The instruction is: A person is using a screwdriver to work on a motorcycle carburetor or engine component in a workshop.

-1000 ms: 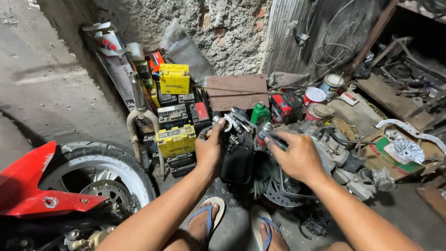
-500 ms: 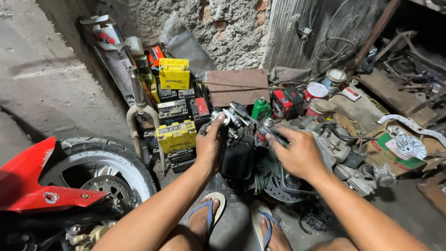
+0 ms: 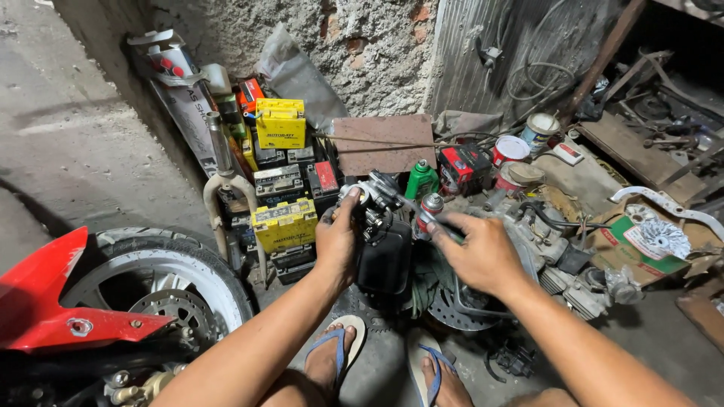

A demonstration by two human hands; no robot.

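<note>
My left hand (image 3: 337,243) grips a metal carburetor-like part (image 3: 368,200) mounted on a black plastic housing (image 3: 385,258), held above the floor in front of me. My right hand (image 3: 483,252) is closed on a thin tool (image 3: 413,209) whose tip reaches into that metal part. A small spray can with a red cap (image 3: 431,205) shows just behind my right fingers. My feet in blue-strapped sandals (image 3: 343,348) rest on the concrete below.
Stacked yellow and black batteries (image 3: 283,181) stand against the wall. A motorcycle wheel (image 3: 162,283) with a red fender (image 3: 53,301) is at the left. A green bottle (image 3: 421,179), red battery (image 3: 466,167), paint cans (image 3: 511,151), engine parts (image 3: 573,271) and a sprocket (image 3: 452,313) crowd the right.
Both hands stay on the part. My right hand has shifted slightly with the tool at the metal part; the view has moved a little.
</note>
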